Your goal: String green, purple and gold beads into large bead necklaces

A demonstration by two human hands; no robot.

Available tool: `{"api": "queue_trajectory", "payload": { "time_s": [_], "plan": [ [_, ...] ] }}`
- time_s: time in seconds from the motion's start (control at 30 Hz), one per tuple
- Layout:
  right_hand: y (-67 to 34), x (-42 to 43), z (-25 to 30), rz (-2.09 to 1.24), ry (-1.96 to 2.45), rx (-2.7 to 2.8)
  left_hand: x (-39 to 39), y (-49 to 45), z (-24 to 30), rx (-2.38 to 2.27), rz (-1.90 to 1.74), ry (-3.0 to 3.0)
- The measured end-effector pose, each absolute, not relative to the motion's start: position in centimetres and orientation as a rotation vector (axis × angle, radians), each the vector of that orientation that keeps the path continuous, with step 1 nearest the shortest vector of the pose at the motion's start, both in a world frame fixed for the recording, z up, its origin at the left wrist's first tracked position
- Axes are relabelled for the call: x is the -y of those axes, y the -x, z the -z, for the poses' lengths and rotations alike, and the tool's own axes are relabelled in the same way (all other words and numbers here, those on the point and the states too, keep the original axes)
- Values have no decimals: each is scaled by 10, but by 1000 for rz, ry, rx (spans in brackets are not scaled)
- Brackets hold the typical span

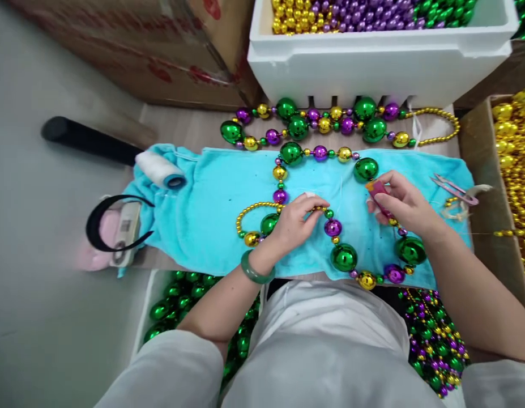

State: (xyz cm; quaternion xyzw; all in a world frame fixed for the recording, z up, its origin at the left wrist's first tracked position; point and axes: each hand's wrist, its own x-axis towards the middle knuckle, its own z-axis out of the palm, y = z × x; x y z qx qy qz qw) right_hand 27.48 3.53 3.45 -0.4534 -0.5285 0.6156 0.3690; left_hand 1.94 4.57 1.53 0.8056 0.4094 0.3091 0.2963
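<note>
Glossy, metallic bead strand [344, 258] of green, purple and gold rounds, looped over a soft, rumpled turquoise towel [215, 198]; red print on the brown cardboard box [160, 48] too blurred to read. Hands apart: left hand [293, 222] pinched on the strand's small gold beads, right hand [404, 207] curled around a pink-and-orange lighter-like object [379, 198].
</note>
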Motion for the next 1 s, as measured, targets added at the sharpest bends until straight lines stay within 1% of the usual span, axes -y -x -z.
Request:
{"api": "queue_trajectory", "payload": {
  "time_s": [0.13, 0.2, 0.5, 0.67, 0.83, 1.0],
  "plan": [
    [-255, -47, -28, -1438, 1273, 1592, -42, -16, -15, -1103, -864, -2112],
    [-250, -52, -25, -1430, 1323, 1638, -40, -15, -15, -1094, -885, -2084],
    [-240, -65, -17, -1643, 1143, 1678, -35, -9, -14, -1036, -981, -2091],
    [-233, -74, -20, -1686, 1245, 1781, -31, -8, -10, -1074, -1051, -2099],
    [-218, -82, -17, -1799, 1279, 1676, -27, -7, -5, -1156, -1149, -2103],
    [-211, -86, -15, -1811, 1256, 1670, -25, -7, -4, -1172, -1169, -2088]
  ]
}}
